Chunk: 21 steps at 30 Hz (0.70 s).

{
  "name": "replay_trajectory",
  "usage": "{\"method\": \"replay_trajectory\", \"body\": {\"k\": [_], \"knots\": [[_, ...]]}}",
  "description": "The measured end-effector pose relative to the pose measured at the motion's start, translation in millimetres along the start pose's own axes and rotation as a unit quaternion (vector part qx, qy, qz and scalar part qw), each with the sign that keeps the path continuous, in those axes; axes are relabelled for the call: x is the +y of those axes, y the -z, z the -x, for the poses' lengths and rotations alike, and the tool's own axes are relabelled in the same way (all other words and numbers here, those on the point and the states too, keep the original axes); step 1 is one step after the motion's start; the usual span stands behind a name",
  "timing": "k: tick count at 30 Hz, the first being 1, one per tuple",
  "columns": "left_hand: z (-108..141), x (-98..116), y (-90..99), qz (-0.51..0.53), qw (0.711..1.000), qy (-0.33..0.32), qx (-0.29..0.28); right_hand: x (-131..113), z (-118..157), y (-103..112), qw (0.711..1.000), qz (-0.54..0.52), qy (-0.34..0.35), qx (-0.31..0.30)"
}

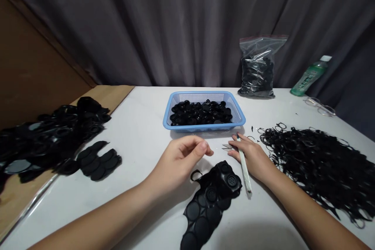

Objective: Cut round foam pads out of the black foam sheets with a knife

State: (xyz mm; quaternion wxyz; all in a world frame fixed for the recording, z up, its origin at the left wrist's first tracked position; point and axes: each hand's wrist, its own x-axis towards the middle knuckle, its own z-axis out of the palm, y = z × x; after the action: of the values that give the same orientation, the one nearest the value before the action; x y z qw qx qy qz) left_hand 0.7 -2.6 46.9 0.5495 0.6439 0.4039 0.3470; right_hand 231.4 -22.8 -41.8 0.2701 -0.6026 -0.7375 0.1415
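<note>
A black rubber sheet (205,207) with round moulded discs lies on the table between my forearms. Above its upper left edge is my left hand (184,160), thumb and fingers curled together; whether anything small is between them is hidden. My right hand (249,154) rests on the table to the right of the sheet, closed around small scissors (227,147) whose blades point left. A pale stick-like tool (245,170) also runs across this hand's fingers, its lower end near the table. A thin black ring of rubber (195,175) curls at the sheet's upper left edge.
Behind the hands stands a blue basket (204,127) of black rubber parts. Black ring scraps (322,164) are heaped at right, rubber sheets (58,133) at left. Farther back are a filled zip bag (258,70), a green bottle (310,76) and glasses (320,106).
</note>
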Motion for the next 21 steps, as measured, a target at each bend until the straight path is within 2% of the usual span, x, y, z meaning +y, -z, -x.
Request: {"method": "replay_trajectory", "body": {"k": [3,6,7,9,11,13,16,21], "knots": [[6,-3,-3.0,0.016,0.999,0.032,-0.020,-8,1,8,1.000,-0.019,0.000,0.004],[10,-5,-9.0,0.037,0.996,0.058,-0.048,-31,6,17,0.995,-0.085,-0.021,0.037],[10,-6,-11.9,0.046,0.995,0.065,-0.058,-41,8,18,0.976,-0.204,-0.048,0.065],[11,-8,-17.6,0.056,0.993,0.078,-0.073,-61,14,19,0.899,-0.431,-0.071,0.042],[11,-10,-21.7,0.048,0.992,0.085,-0.085,-74,19,17,0.834,-0.545,-0.081,0.016],[11,-13,-23.5,0.031,0.991,0.089,-0.095,-80,21,15,0.800,-0.593,-0.092,0.006],[11,-16,-23.4,0.011,0.991,0.087,-0.102,-81,23,14,0.790,-0.603,-0.109,0.007],[10,-19,-23.3,-0.009,0.992,0.080,-0.101,-82,21,15,0.811,-0.571,-0.124,0.023]]}}
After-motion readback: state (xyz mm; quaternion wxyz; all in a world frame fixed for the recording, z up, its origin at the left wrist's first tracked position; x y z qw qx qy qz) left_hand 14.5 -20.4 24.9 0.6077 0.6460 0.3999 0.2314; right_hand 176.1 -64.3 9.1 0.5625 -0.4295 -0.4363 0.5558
